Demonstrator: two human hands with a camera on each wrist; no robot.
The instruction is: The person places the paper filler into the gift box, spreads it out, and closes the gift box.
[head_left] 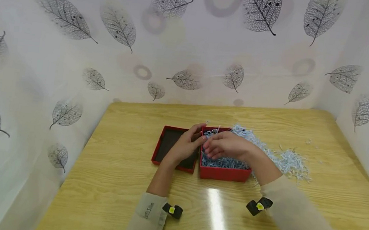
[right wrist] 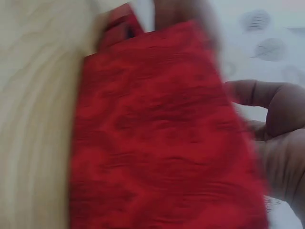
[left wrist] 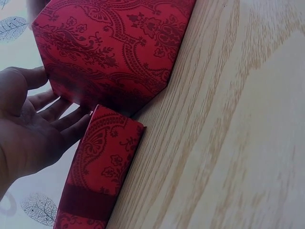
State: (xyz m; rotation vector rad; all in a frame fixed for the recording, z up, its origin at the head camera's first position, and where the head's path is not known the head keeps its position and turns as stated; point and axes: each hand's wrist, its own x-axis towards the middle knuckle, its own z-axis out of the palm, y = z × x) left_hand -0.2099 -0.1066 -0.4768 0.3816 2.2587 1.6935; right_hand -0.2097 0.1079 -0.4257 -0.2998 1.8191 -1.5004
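Observation:
A red patterned box [head_left: 225, 174] filled with blue-grey shredded paper [head_left: 230, 163] stands on the table. My left hand [head_left: 188, 144] is at its left side, with the thumb and fingertips against the wall and rim, as the left wrist view shows too. Over the left part of the filling hovers my right hand [head_left: 227, 144], its fingers loosely bent and nothing showing in them. Beside the box on the left lies its shallow red lid [head_left: 157, 151], dark inside facing up, partly under my left forearm. In the right wrist view the box side [right wrist: 157, 133] is blurred.
Loose shredded paper [head_left: 290, 163] is scattered behind and right of the box. The wooden table [head_left: 112, 182] meets a wall [head_left: 192, 47] covered in leaf patterns at the back and both sides. A bright glare strip crosses the tabletop in front of the box.

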